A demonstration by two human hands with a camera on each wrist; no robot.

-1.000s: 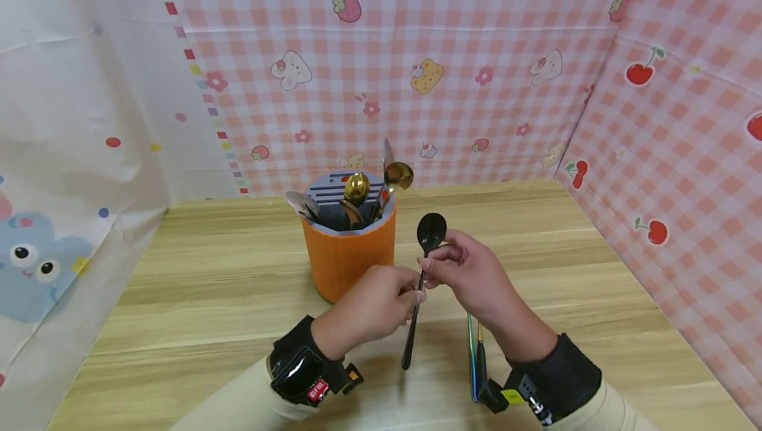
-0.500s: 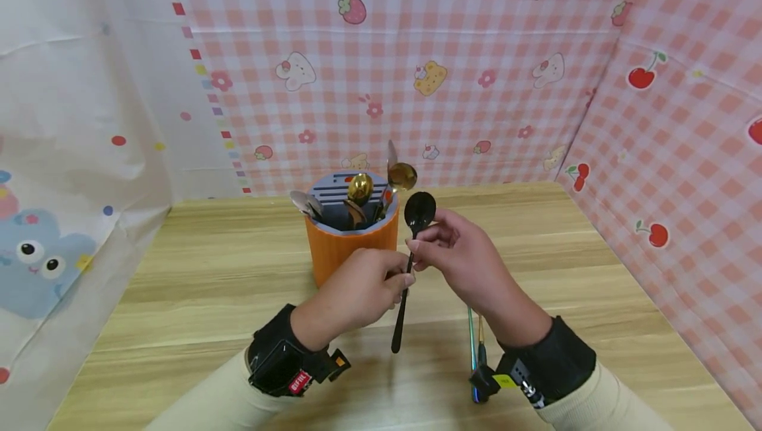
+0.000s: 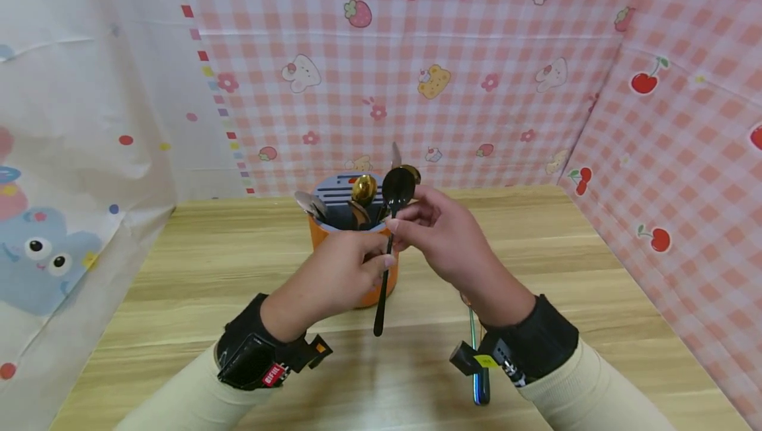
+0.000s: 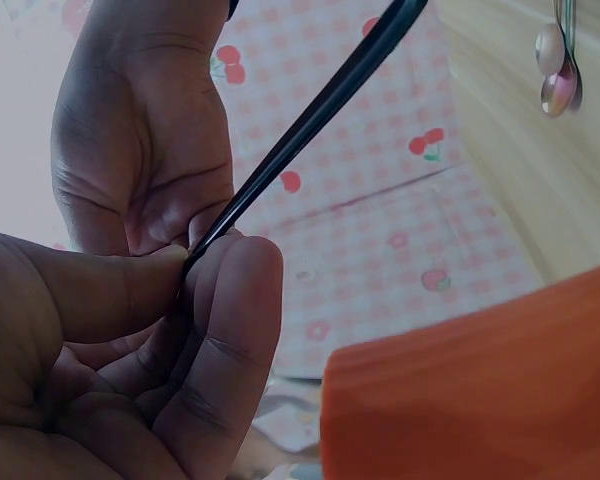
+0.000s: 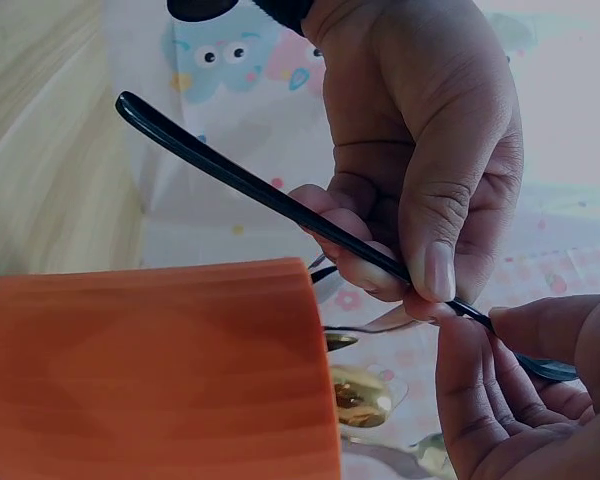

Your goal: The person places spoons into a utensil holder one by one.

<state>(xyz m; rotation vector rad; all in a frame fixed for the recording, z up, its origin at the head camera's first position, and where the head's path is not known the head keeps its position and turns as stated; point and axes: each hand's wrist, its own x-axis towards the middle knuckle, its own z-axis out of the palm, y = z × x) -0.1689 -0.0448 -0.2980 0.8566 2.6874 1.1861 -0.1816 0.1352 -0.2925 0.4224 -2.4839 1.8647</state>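
A black spoon (image 3: pixel 398 188) is held bowl up in front of the orange holder (image 3: pixel 389 279), its handle slanting down toward me. My left hand (image 3: pixel 342 269) pinches the handle at its middle between thumb and fingers. Higher up, just below the bowl, my right hand (image 3: pixel 443 239) pinches the neck. In the right wrist view both hands grip the black handle (image 5: pixel 250 185) close together, beside the holder's wall (image 5: pixel 160 370). Several utensils stand in the holder, among them a gold spoon (image 3: pixel 364 189) and silver spoons (image 3: pixel 311 204). The black bowl partly covers another gold spoon behind it.
On the wooden table (image 3: pixel 226 272), to the right of the holder, lie a rainbow-coloured handle (image 3: pixel 476 388) and a dark handle (image 3: pixel 485 388), partly under my right wrist. The holder's grey top has slots (image 3: pixel 339 188). Pink checked cloth (image 3: pixel 452 41) hangs behind.
Both hands have moved left and away from me with the black spoon, from beside the holder to in front of its right side. The handles on the table stay where they lie.
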